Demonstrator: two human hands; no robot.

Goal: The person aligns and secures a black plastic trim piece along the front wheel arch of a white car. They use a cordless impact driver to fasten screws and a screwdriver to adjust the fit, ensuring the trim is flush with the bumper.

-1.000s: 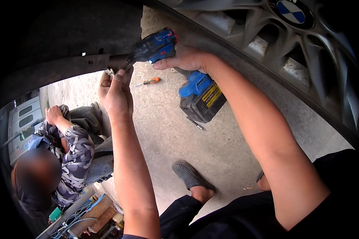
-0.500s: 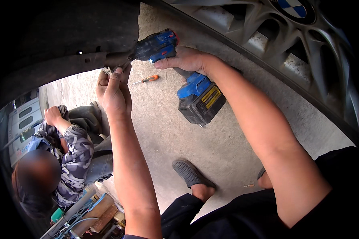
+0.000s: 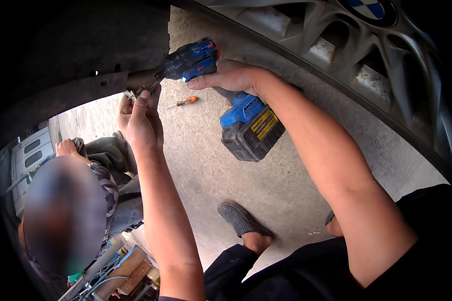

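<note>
My right hand (image 3: 231, 78) is wrapped round the handle of a blue and black cordless impact driver (image 3: 188, 60). Its battery (image 3: 251, 135) hangs below the grip, and its nose points left. At that nose, a thin metal bit meets my left hand (image 3: 141, 118), whose thumb and fingers pinch something small and pale at the tip, too small to name. Just above those fingers runs the lower edge of a dark panel (image 3: 93, 85) with small holes in it. A screwdriver with an orange handle (image 3: 188, 100) lies on the floor behind the driver.
A car wheel (image 3: 381, 65) with a silver cover and a dark tyre fills the upper right. At the left, a person (image 3: 110, 175) in a camouflage sleeve sits close to my left forearm. Wood pieces and hoses (image 3: 120, 273) lie at the lower left on the concrete floor (image 3: 201, 175).
Both hands and the driver have shifted slightly left in view. The person's head at the left has moved up and right, closer to my forearm. My grips look the same.
</note>
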